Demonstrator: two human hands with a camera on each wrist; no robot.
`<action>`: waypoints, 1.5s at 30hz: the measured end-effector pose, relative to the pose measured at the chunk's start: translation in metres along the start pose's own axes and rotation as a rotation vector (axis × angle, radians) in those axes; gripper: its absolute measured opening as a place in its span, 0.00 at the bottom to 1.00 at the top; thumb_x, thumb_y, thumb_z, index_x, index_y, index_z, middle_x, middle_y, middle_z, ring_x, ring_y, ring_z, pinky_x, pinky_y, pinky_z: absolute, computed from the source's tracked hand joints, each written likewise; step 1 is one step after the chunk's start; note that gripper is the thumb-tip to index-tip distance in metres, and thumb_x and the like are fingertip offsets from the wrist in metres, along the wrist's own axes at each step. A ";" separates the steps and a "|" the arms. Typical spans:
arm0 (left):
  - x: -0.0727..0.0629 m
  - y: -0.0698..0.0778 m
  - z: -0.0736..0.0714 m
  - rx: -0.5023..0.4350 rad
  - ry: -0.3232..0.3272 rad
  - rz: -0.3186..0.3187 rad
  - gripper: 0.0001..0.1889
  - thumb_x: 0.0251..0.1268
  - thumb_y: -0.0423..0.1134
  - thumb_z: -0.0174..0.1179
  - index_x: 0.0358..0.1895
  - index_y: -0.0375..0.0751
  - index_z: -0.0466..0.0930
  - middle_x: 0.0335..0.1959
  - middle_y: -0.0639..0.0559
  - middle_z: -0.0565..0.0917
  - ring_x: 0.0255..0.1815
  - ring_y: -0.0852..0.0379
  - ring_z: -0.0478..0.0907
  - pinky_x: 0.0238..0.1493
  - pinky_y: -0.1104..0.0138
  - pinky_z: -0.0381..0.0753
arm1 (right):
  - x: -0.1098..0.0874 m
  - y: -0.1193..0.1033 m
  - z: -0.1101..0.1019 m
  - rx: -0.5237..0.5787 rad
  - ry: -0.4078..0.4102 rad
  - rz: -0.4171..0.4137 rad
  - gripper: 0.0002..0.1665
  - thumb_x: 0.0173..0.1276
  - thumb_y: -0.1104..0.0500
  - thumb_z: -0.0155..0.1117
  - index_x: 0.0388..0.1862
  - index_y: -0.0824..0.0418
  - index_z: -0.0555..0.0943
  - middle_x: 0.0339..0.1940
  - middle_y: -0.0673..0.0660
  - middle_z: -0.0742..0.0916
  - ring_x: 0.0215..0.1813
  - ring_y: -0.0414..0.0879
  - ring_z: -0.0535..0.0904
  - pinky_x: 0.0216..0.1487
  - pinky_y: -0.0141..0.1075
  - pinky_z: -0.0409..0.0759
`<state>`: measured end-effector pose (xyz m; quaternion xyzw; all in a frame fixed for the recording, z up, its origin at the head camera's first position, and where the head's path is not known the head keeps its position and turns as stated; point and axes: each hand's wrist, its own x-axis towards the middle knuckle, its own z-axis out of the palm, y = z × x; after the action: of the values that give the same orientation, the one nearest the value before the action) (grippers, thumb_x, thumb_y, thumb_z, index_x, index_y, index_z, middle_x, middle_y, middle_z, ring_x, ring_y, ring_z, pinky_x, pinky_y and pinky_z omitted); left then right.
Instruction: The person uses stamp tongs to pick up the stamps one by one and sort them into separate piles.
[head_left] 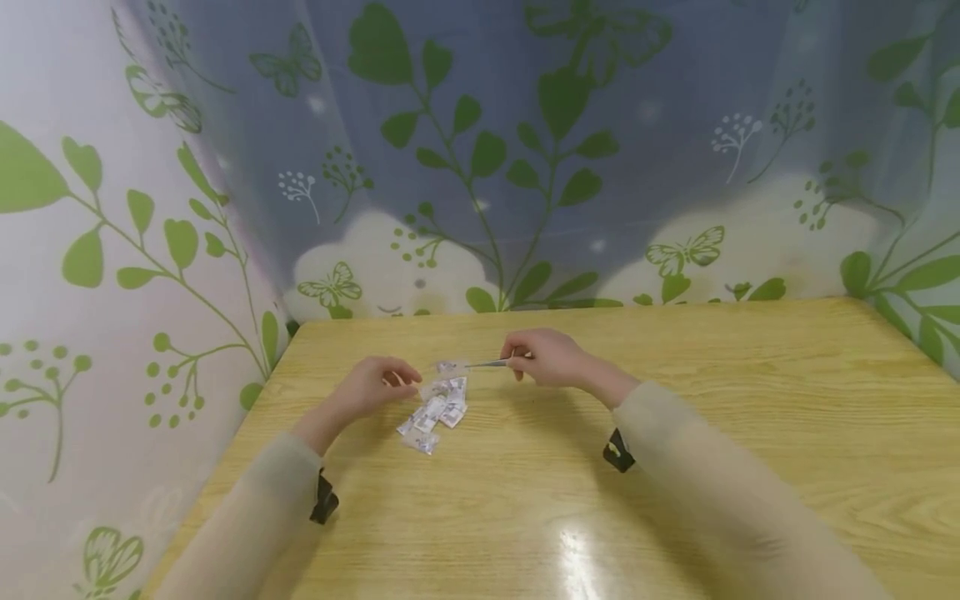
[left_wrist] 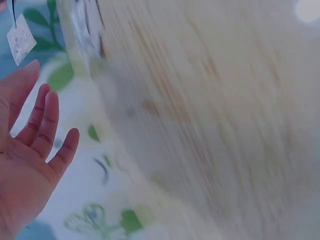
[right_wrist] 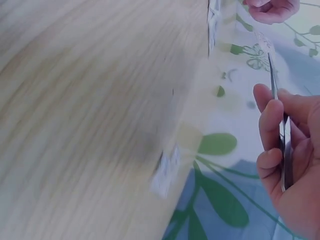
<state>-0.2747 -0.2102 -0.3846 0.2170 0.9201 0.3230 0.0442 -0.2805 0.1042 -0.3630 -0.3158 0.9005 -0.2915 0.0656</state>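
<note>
My right hand [head_left: 551, 358] pinches a pair of metal tweezers [right_wrist: 273, 75] between thumb and fingers, the tips pointing left. At the tips is a small clear packet with printing [left_wrist: 21, 41], held up above the table in both wrist views. My left hand [head_left: 375, 385] hovers just left of it, holding nothing; its fingers are loosely bent and the thumb [left_wrist: 22, 85] stands apart in the left wrist view. Below and between the hands lies a loose pile of small printed packets [head_left: 433, 410].
A separate small packet [right_wrist: 166, 175] lies on the wood-grain table [head_left: 712, 433] in the right wrist view. A cloth with leaves and butterflies [head_left: 480, 167] hangs behind the table's back edge and along its left side. Both wrists carry black straps.
</note>
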 end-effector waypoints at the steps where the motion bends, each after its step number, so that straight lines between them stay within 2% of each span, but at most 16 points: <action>1: -0.001 0.006 0.002 0.002 0.001 0.023 0.07 0.61 0.35 0.66 0.41 0.39 0.86 0.36 0.52 0.83 0.35 0.56 0.77 0.36 0.63 0.76 | -0.006 0.002 -0.004 0.021 -0.009 -0.009 0.06 0.75 0.61 0.55 0.44 0.61 0.78 0.27 0.53 0.86 0.18 0.42 0.74 0.28 0.36 0.74; 5: -0.005 0.029 0.014 -0.013 -0.017 0.119 0.06 0.62 0.36 0.66 0.41 0.41 0.86 0.38 0.54 0.83 0.36 0.57 0.77 0.40 0.59 0.77 | -0.032 0.009 -0.016 0.084 -0.062 -0.033 0.07 0.75 0.63 0.54 0.45 0.64 0.77 0.27 0.57 0.85 0.15 0.42 0.70 0.22 0.36 0.74; 8: -0.009 0.042 0.027 -0.034 -0.064 0.196 0.05 0.62 0.36 0.66 0.41 0.41 0.85 0.37 0.56 0.83 0.36 0.59 0.77 0.44 0.58 0.76 | -0.053 0.011 -0.019 0.077 -0.107 -0.036 0.07 0.75 0.63 0.54 0.45 0.64 0.78 0.26 0.56 0.84 0.15 0.40 0.68 0.21 0.35 0.73; 10: -0.012 0.049 0.037 -0.041 -0.105 0.232 0.05 0.63 0.36 0.66 0.41 0.42 0.86 0.37 0.58 0.82 0.36 0.61 0.76 0.43 0.60 0.77 | -0.066 0.013 -0.018 0.066 -0.134 -0.031 0.06 0.75 0.63 0.54 0.44 0.62 0.78 0.25 0.55 0.83 0.15 0.39 0.67 0.21 0.34 0.71; 14: -0.016 0.063 0.053 -0.056 -0.185 0.289 0.06 0.63 0.36 0.66 0.42 0.42 0.86 0.38 0.57 0.83 0.36 0.62 0.77 0.39 0.65 0.77 | -0.088 0.017 -0.011 0.103 -0.184 -0.018 0.05 0.75 0.63 0.55 0.42 0.61 0.79 0.23 0.54 0.82 0.14 0.37 0.64 0.18 0.32 0.68; 18: -0.016 0.075 0.063 -0.046 -0.238 0.325 0.06 0.63 0.36 0.65 0.43 0.44 0.86 0.39 0.55 0.82 0.37 0.63 0.77 0.41 0.65 0.77 | -0.100 0.020 -0.006 0.139 -0.202 -0.016 0.05 0.75 0.63 0.55 0.40 0.61 0.78 0.22 0.53 0.81 0.13 0.37 0.64 0.17 0.32 0.68; 21: -0.012 0.080 0.067 0.009 -0.257 0.339 0.06 0.65 0.36 0.64 0.43 0.45 0.86 0.39 0.58 0.81 0.36 0.64 0.77 0.41 0.66 0.77 | -0.103 0.021 -0.004 0.124 -0.191 -0.035 0.04 0.74 0.63 0.56 0.39 0.59 0.78 0.21 0.50 0.81 0.15 0.37 0.65 0.20 0.33 0.69; 25: -0.004 0.080 0.072 0.121 -0.269 0.362 0.06 0.66 0.35 0.62 0.43 0.46 0.86 0.38 0.60 0.80 0.37 0.65 0.76 0.42 0.68 0.77 | -0.103 0.023 0.002 0.050 -0.173 -0.079 0.05 0.72 0.64 0.57 0.36 0.56 0.79 0.20 0.45 0.80 0.21 0.35 0.69 0.28 0.33 0.71; 28: 0.000 0.081 0.074 0.163 -0.286 0.372 0.06 0.66 0.36 0.62 0.43 0.46 0.86 0.38 0.60 0.80 0.38 0.64 0.77 0.44 0.69 0.76 | -0.102 0.024 0.006 0.003 -0.168 -0.096 0.06 0.72 0.64 0.57 0.35 0.55 0.79 0.20 0.42 0.79 0.24 0.35 0.70 0.31 0.34 0.71; 34: 0.002 0.081 0.080 0.194 -0.333 0.349 0.06 0.67 0.37 0.62 0.42 0.48 0.87 0.38 0.61 0.79 0.38 0.66 0.76 0.43 0.73 0.75 | -0.100 0.026 0.010 -0.026 -0.164 -0.089 0.06 0.72 0.62 0.58 0.35 0.53 0.79 0.19 0.42 0.78 0.23 0.34 0.70 0.30 0.34 0.71; 39: 0.001 0.080 0.083 0.219 -0.323 0.360 0.05 0.66 0.37 0.63 0.40 0.49 0.87 0.37 0.61 0.79 0.38 0.65 0.76 0.42 0.72 0.75 | -0.098 0.026 0.009 -0.051 -0.140 -0.087 0.05 0.72 0.62 0.59 0.36 0.53 0.79 0.19 0.42 0.78 0.22 0.34 0.70 0.30 0.34 0.70; 45: 0.002 0.081 0.085 0.208 -0.327 0.348 0.05 0.64 0.37 0.64 0.38 0.53 0.87 0.35 0.65 0.78 0.35 0.68 0.75 0.39 0.73 0.75 | -0.093 0.028 0.012 -0.092 -0.100 -0.112 0.05 0.71 0.62 0.60 0.36 0.52 0.79 0.17 0.40 0.76 0.22 0.33 0.68 0.29 0.34 0.69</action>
<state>-0.2279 -0.1044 -0.4016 0.4249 0.8778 0.1900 0.1134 -0.2181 0.1723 -0.3944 -0.3827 0.8894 -0.2370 0.0793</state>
